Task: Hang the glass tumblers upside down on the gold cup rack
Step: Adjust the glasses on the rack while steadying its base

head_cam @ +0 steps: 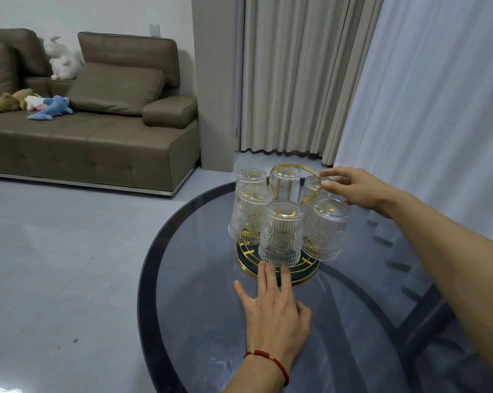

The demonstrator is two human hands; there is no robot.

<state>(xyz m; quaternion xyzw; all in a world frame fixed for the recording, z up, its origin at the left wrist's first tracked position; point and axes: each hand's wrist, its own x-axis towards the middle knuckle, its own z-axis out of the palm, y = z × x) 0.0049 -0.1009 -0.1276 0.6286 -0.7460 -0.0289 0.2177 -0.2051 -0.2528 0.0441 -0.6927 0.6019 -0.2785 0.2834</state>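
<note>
No legible text, label, brand, number or sign found in the head view. The glass tumblers (280,234) carry only pressed ribbing and a round medallion pattern, no lettering. The gold cup rack (296,177) bears no marking. The wall plate (154,30) above the sofa (98,131) is blank.

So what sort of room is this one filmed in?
Most likely a home living room: a brown sofa with stuffed toys on it, long curtains reaching the floor, and a round glass table holding the cup rack.
</note>
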